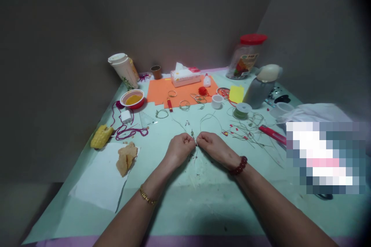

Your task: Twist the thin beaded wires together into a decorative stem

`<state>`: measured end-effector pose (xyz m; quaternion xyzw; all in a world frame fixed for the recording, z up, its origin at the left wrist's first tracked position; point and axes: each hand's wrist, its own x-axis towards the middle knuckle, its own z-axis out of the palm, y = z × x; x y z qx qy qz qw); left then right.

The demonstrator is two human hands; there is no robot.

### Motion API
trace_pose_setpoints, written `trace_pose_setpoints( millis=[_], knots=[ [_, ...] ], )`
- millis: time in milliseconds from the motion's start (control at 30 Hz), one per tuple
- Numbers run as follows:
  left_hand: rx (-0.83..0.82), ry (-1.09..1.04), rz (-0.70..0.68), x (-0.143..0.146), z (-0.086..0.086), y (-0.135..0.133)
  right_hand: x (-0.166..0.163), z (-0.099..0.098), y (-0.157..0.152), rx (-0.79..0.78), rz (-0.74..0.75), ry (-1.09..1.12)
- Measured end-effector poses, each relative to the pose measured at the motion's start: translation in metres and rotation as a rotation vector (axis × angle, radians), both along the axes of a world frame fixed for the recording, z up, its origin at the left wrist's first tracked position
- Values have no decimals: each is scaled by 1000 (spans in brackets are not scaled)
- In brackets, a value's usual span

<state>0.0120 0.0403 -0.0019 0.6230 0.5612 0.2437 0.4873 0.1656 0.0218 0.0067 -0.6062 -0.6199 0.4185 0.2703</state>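
Observation:
My left hand and my right hand meet at the middle of the table, fingertips almost touching. Both are closed in a pinch on a thin green cord, whose loose ends run up and outward from each fist and hang down between them. A small knotted or beaded part shows at the fingertips, too small to make out clearly. Tiny dark scraps lie under the hands. Just beyond, a red lighter-like stick and a finished-looking cord ring rest on the table.
Cut green cords and a spool lie to the right, near a red-handled cutter. Leftward are purple cord, a red bowl and white paper. A tissue box and a red-lidded jar stand behind.

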Motion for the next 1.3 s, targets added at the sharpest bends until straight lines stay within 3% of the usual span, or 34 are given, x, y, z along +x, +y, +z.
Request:
trace_pose_setpoints(
  millis=[300, 667, 1300],
  knots=[
    [35, 42, 16, 1, 1, -1, 0, 1, 0, -13, -15, 10],
    [-48, -112, -12, -2, -4, 2, 0, 6, -2, -44, -14, 59],
    [112, 61, -56, 0, 3, -5, -2, 3, 1, -55, -73, -31]
  ],
)
